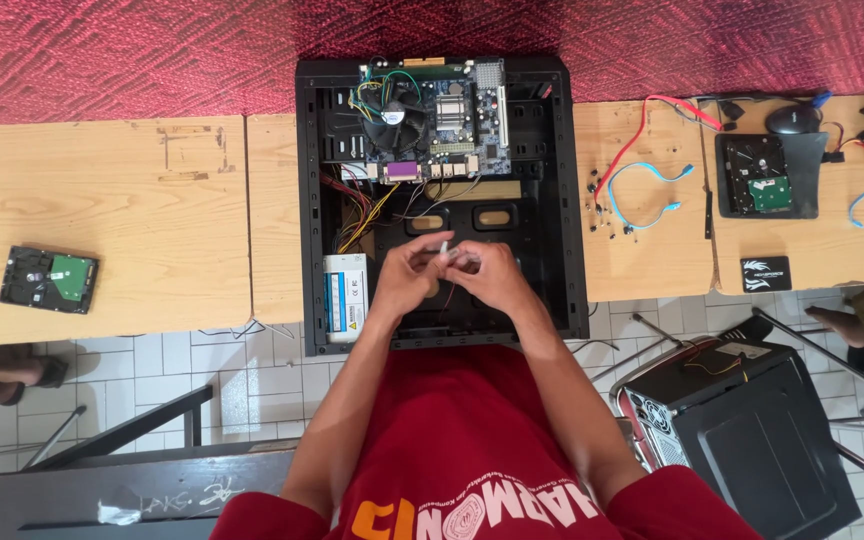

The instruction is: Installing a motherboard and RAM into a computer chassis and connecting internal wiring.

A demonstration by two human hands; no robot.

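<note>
The fingers (439, 256) of both hands pinch a small white plug (449, 252) between them; the left hand (410, 270) and right hand (489, 275) meet with fingertips touching around it, closed on the plug, which is mostly hidden by them. The hands hover over the open black case (432, 200), above its lower bare floor. Thin wires (372, 210), red, yellow and black, run from the case's left side toward the hands. Just left of the left hand lies the grey power supply (344, 295) in the case's lower left corner. At the case's far end sits the motherboard (447, 120) with a round black fan (394, 118). The case lies on a wooden tabletop (152, 200). Well to the left rests a hard drive (48, 280) with a green board. To the right lie red and blue cables (642, 180) and small screws (600, 215), then a second drive (757, 175) on a dark tray. Another black case (752, 420) stands on the tiled floor at the lower right
</note>
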